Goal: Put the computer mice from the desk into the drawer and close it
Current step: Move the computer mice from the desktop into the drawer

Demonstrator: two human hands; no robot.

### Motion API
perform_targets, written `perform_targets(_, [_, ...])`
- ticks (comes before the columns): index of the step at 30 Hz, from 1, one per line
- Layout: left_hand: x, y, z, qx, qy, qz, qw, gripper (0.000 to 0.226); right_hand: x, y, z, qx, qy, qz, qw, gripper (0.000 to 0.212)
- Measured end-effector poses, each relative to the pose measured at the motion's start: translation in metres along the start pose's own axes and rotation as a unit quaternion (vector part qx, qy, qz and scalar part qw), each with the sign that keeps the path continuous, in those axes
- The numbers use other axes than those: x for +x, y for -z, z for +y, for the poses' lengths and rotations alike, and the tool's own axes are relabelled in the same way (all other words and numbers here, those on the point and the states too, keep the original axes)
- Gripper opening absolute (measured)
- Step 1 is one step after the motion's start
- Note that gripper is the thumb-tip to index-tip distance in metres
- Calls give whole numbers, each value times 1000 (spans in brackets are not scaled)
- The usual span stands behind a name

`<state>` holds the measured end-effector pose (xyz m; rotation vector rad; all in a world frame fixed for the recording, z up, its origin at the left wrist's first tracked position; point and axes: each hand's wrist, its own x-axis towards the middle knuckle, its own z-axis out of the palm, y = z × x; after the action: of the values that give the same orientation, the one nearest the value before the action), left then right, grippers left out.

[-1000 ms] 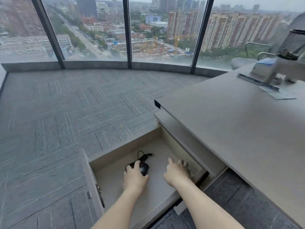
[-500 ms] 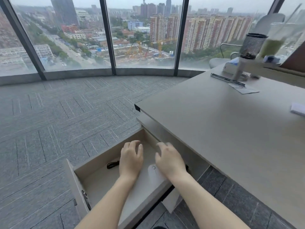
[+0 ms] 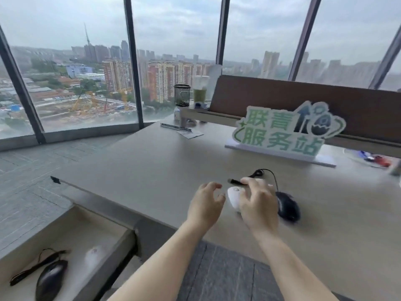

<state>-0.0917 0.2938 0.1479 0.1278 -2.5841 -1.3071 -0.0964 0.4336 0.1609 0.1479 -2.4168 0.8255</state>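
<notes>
Computer mice: four are visible. On the desk (image 3: 152,166), a white mouse (image 3: 233,197) lies partly beneath the right hand (image 3: 259,204), and a black mouse (image 3: 287,206) lies just beside that hand on its outer side, its cable (image 3: 268,172) looping back across the desktop toward a dark plug end near the fingertips. In the drawer (image 3: 71,237), which stands pulled out at lower left, a second black mouse (image 3: 51,279) rests with its cord trailing beside it, and a second white mouse (image 3: 93,256), blurred, lies near the drawer's right wall.

Right hand: fingers spread and curved downward over the white mouse on the desk; whether it has closed on the mouse cannot be told, as motion blur obscures the contact. Left hand (image 3: 206,205): just beside the white mouse, fingers loosely curled and parted, holding nothing.

Farther back on the desk stand a green-and-white sign (image 3: 282,131) with Chinese characters, a mesh pen holder (image 3: 182,95), and a cup (image 3: 200,90) of green drink. Windows behind show a city skyline.
</notes>
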Motion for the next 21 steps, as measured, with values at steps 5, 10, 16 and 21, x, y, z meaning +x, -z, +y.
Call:
perform_targets(5, [11,-65,32,70,36,-69,995,56,19,17,79,-109,-112,-82,984,45])
perform_targets(10, [24,-91,41,161,39,-61,984,62,24,11,107,-120,-157,-168,966,59])
perform_targets(16, [26,-105,33,164,-19,-23,986,49,19,8,120,-96,-131,-152,975,55])
perform_targets(21, [18,-77,16,99,-9,29,995,45,11,3,100,-52,-104,-129,985,55])
